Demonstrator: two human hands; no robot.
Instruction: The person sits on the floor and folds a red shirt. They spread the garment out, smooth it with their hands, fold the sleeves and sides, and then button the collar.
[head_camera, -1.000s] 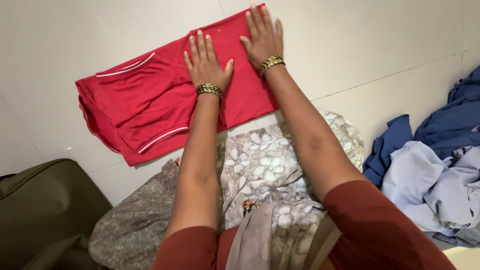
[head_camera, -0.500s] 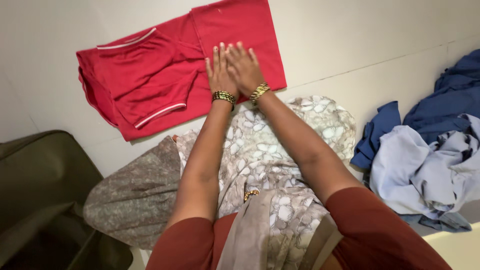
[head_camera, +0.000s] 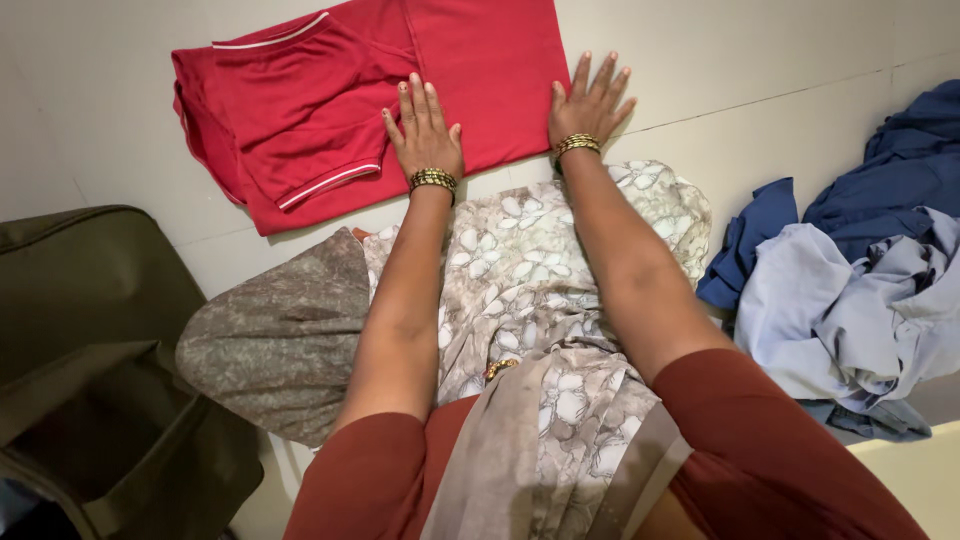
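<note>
Both hands lie flat with fingers spread, gripping nothing: the left hand (head_camera: 428, 135) presses the red shirt (head_camera: 330, 110) near its folded sleeve, the right hand (head_camera: 588, 105) its right edge, the shirt's length running sideways under both palms.

Rust sleeves (head_camera: 770, 440), gold bangles (head_camera: 433, 180)

Soft cloth on a smooth, matt floor

The red shirt (head_camera: 400, 90) is matt knit cloth with white piping; the bangles (head_camera: 432, 180) gleam like polished gold metal. The floral garment (head_camera: 530, 270) looks thin and softly printed, the blue clothes (head_camera: 850, 290) crumpled woven cotton, the olive bag (head_camera: 90, 330) coarse and dull, the floor (head_camera: 780, 60) pale.
</note>
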